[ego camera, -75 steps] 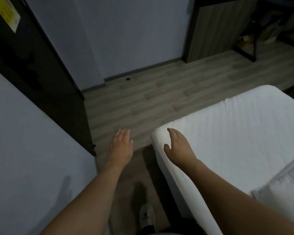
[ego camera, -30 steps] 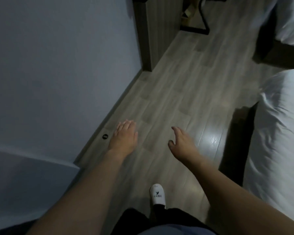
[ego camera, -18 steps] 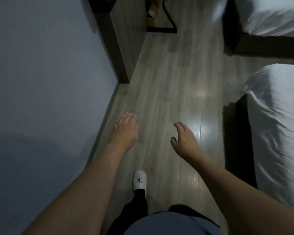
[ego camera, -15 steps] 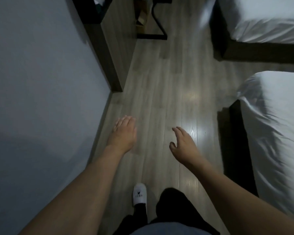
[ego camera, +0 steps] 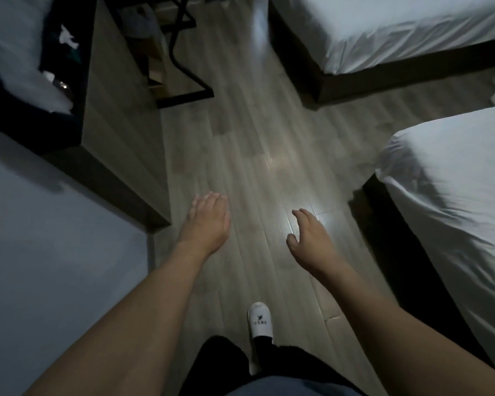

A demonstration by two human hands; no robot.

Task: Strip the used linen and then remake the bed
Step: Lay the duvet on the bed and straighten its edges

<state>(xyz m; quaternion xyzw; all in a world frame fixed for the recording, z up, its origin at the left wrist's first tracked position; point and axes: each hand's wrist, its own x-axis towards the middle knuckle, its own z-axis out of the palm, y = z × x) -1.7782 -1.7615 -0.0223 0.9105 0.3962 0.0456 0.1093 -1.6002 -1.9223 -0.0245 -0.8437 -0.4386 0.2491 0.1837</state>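
Both my hands hang out in front of me over the wooden floor and hold nothing. My left hand (ego camera: 209,221) is flat with fingers together. My right hand (ego camera: 312,238) has relaxed, slightly spread fingers. A bed with a white sheet (ego camera: 455,195) stands to my right, its corner about level with my right hand, apart from it. A second white bed (ego camera: 397,30) lies at the upper right across a gap of floor.
A dark wood-sided cabinet (ego camera: 117,124) juts from the grey wall (ego camera: 55,267) on my left, with white cloth (ego camera: 20,75) on its top. A black metal-framed stand (ego camera: 183,67) stands beyond it. My white slipper (ego camera: 259,320) steps on the floor (ego camera: 255,152) between wall and bed.
I have turned away from the bed corner and walked along the aisle; the cabinet and second bed have come closer. Both hands stay empty in front of me.
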